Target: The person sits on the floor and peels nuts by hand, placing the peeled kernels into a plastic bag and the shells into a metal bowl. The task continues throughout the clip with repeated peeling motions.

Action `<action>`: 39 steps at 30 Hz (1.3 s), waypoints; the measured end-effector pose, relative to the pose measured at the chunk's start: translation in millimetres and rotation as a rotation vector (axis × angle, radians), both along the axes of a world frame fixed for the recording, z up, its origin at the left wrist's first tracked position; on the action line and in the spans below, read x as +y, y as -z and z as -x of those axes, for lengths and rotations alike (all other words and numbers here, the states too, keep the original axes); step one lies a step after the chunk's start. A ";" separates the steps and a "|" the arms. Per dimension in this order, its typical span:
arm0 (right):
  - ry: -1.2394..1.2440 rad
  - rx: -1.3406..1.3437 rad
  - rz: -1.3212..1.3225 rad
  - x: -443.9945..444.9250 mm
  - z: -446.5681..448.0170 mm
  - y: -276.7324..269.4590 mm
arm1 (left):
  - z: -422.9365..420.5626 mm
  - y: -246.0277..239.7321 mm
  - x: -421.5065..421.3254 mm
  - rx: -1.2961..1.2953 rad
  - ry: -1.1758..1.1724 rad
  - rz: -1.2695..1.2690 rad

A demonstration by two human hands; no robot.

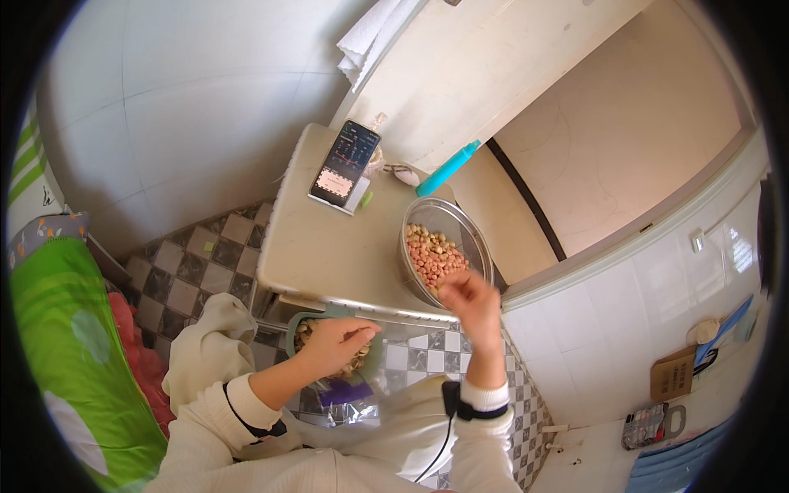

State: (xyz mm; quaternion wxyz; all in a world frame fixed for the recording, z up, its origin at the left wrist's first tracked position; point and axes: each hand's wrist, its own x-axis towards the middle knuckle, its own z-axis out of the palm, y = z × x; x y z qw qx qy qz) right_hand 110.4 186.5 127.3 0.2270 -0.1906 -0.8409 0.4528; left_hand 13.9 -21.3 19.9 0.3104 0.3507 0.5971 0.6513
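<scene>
My right hand [471, 302] is raised over the near rim of a round clear bowl [487, 246], its fingertips pinched together; whether a kernel is between them is too small to tell. Pinkish and tan nut kernels [434, 256] cover the bottom of the bowl. Over a green bin [293, 326] just below the table edge, my left hand [342, 345] hangs palm down, fingers together; what lies beneath its fingers is hidden. Pale brown shells [351, 368] show in the bin around that hand. A clear plastic bag with a purple part [345, 392] lies beside the bin.
The small table [333, 259] also holds a phone [346, 163] on a white stand, a turquoise tube [448, 168] and a white oval object [405, 175]. A bed with a green cover [74, 345] is at left. A door [487, 68] stands behind the table.
</scene>
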 end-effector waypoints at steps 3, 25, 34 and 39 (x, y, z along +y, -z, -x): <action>-0.165 -0.063 0.327 -48.2 -23.0 27.1 | -4.5 -2.8 0.4 -0.043 -0.010 -0.013; -0.167 0.236 0.636 -56.4 -29.8 104.1 | -9.4 5.7 19.0 0.183 -0.109 -0.099; -0.131 0.272 0.539 -62.9 -25.0 108.6 | -9.0 6.1 15.0 0.140 -0.090 -0.069; -0.112 0.249 0.626 -66.3 -22.6 107.6 | -9.5 10.4 13.5 0.002 -0.077 -0.074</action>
